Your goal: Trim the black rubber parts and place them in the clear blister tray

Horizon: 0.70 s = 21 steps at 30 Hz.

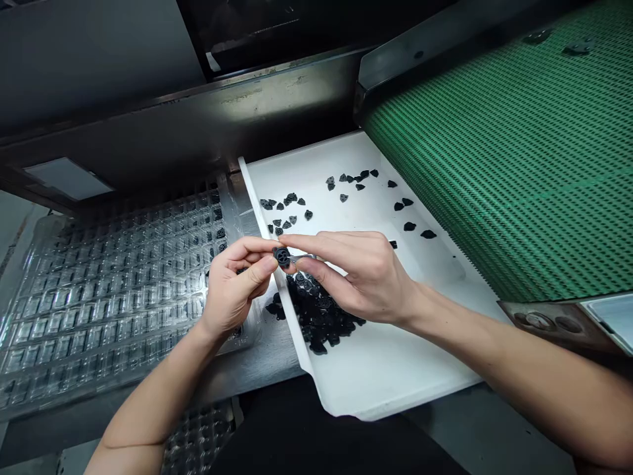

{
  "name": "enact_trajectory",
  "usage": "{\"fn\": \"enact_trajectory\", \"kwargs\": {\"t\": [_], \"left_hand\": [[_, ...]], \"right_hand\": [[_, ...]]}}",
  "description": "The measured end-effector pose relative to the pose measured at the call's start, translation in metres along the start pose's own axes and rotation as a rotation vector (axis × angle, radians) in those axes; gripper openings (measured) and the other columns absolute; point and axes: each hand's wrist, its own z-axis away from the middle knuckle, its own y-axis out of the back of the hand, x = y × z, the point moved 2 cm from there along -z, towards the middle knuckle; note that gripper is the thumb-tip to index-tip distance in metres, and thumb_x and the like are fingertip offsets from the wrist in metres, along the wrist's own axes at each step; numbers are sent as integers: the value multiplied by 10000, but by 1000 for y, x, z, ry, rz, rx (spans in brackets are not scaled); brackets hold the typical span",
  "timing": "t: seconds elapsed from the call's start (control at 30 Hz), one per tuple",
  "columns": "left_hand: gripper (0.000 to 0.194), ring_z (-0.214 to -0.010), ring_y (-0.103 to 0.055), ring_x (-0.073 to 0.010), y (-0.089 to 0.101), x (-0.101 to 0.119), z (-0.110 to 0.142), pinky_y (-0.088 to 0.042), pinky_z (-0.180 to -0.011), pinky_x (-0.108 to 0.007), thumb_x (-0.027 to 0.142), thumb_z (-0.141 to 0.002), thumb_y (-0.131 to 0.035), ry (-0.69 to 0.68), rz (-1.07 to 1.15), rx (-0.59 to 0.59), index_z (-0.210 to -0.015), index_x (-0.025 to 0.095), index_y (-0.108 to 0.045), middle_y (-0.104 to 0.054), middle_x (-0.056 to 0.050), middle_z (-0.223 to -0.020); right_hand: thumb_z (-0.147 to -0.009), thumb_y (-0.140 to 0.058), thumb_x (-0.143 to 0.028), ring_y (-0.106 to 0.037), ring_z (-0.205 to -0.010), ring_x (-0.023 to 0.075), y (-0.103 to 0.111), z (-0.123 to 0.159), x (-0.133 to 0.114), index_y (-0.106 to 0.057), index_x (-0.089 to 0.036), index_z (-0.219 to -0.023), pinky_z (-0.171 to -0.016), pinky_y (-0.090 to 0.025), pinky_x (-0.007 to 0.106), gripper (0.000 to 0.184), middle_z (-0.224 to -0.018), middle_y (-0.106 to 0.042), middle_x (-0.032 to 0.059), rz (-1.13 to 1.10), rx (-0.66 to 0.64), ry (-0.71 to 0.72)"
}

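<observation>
Between thumb and fingers, my left hand grips a small black plastic part with a round, spoked face. My right hand pinches a small, thin, silvery tool whose tip reaches the part; its exact kind is mostly hidden by the fingers. Both hands meet above the raised left edge of a white tray. Just below them lies a heap of similar black parts, some spilling over the tray's edge to the left.
Clear plastic blister trays with many pockets lie at the left; black parts fill some pockets along their right side. Loose black parts are scattered over the white tray's far half. A green mesh conveyor belt runs along the right, behind a metal side rail.
</observation>
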Motion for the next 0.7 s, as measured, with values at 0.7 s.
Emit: {"fn": "enact_trajectory", "kwargs": {"t": [0.7], "left_hand": [[125,-446,-277,-18,-4,2,0,-208,-423,-168,289,-954,-849,84,55,-37,-1051,211,-863,-716,-43,-713]], "right_hand": [[-1096,-655,-134,-788,-917,150,2,0,-2,-745,-73,-1339,-795,-612,304,266,-1113,-833,48,41,23,-7]]}}
